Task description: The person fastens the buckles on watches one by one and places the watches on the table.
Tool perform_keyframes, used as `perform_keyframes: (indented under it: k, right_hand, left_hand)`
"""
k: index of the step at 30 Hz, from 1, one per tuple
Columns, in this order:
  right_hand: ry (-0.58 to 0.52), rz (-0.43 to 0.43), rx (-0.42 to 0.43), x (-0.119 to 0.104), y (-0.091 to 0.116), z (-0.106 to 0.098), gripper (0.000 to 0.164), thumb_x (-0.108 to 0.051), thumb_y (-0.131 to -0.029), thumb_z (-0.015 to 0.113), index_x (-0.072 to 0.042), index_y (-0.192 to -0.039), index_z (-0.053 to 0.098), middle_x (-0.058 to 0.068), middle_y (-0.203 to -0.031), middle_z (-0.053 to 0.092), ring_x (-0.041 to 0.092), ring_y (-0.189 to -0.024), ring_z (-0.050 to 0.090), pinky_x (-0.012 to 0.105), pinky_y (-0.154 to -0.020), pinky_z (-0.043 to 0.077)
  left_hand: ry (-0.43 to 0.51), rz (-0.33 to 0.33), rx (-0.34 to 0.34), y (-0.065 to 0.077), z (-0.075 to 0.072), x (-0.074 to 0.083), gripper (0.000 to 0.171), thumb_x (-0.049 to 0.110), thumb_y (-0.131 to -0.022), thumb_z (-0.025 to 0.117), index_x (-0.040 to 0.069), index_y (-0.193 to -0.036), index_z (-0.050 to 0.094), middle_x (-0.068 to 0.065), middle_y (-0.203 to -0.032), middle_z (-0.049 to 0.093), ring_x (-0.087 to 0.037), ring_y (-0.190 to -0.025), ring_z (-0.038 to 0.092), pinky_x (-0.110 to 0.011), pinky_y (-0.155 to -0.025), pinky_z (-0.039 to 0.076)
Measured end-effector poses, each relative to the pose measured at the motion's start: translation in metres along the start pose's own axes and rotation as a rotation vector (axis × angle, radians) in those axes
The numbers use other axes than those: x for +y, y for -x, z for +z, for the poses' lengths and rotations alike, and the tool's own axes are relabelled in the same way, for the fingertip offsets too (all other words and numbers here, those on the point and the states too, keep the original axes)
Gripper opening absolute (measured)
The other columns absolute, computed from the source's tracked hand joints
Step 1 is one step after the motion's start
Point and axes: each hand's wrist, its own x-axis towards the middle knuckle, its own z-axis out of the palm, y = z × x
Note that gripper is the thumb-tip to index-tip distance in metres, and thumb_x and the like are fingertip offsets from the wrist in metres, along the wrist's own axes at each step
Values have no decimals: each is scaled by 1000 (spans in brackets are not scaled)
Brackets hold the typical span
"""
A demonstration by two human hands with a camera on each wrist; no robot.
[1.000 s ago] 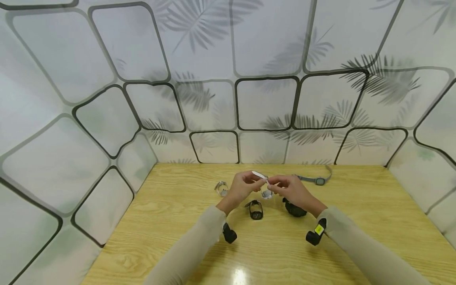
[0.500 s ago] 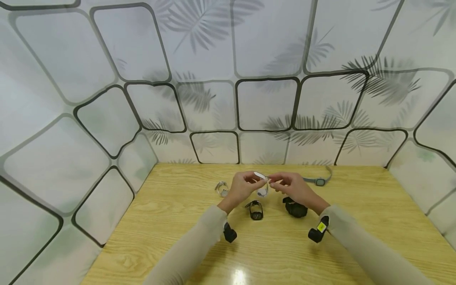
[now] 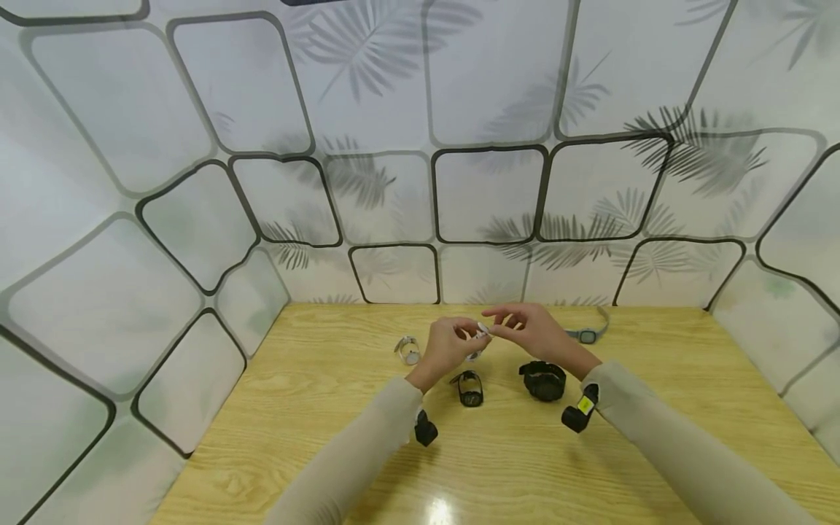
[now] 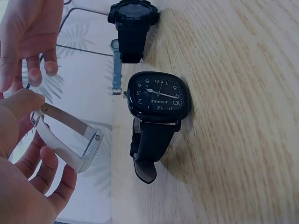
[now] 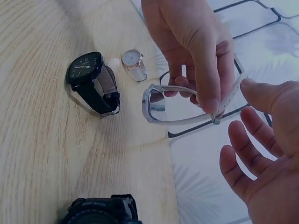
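Note:
My left hand (image 3: 449, 346) pinches the strap of a white wristwatch (image 5: 156, 106) near its buckle (image 5: 216, 119), holding it above the table. The watch hangs as a loop, and the back of its silver case faces the right wrist camera. My right hand (image 3: 534, 335) is close on the right, fingers spread and loosely bent. Its thumb (image 5: 259, 94) is at the strap's free end and seems to touch it. Below the hands, a black square-faced watch (image 4: 159, 100) stands on the table, its strap closed in a loop.
A chunky black digital watch (image 3: 545, 383) lies right of the square one. Behind it is a grey-blue watch (image 3: 587, 335) with its strap laid out. A small white-strapped watch (image 3: 410, 356) sits on the left. A patterned wall covering (image 3: 394, 270) rises behind the wooden table (image 3: 328, 408).
My right fingers, earlier pinched together at the strap, have spread apart and the hand has risen slightly. The white watch has turned and shifted a little left in my left hand.

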Motion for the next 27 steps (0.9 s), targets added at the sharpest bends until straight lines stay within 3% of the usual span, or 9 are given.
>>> perform_keyframes:
  k: [7, 12, 21, 27]
  right_hand:
    - [31, -38, -17, -5, -3, 7, 32, -27, -98, 73, -15, -128, 73, 0, -95, 66, 19, -79, 67, 35, -65, 56]
    - [46, -46, -14, -5, -3, 10, 24, -26, -99, 73, -19, -121, 75, -1, -95, 65, 14, -77, 64, 36, -64, 54]
    - [78, -55, 30, -7, -2, 6, 22, -25, -101, 69, -15, -120, 74, 6, -118, 71, 15, -87, 66, 36, -72, 56]
    - [69, -55, 63, -7, 0, 4, 25, -25, -101, 70, -10, -121, 74, 7, -120, 71, 18, -90, 68, 38, -76, 58]
  left_hand:
    - [-1, 4, 1, 2, 0, 0, 14, 25, -94, 78, 13, -89, 81, 4, -82, 70, -16, -64, 57, -21, -51, 45]
    - [-3, -9, -2, 3, 1, 0, 11, 22, -93, 79, 11, -96, 82, 3, -83, 73, -9, -59, 53, -19, -50, 44]
    - [14, 11, 4, 3, 0, 0, 16, 21, -94, 78, 10, -107, 81, 1, -85, 73, -6, -54, 47, -19, -46, 38]
    - [4, 60, 14, 2, 0, -2, 15, 22, -94, 78, 10, -104, 81, -1, -85, 73, -6, -54, 48, -20, -46, 38]
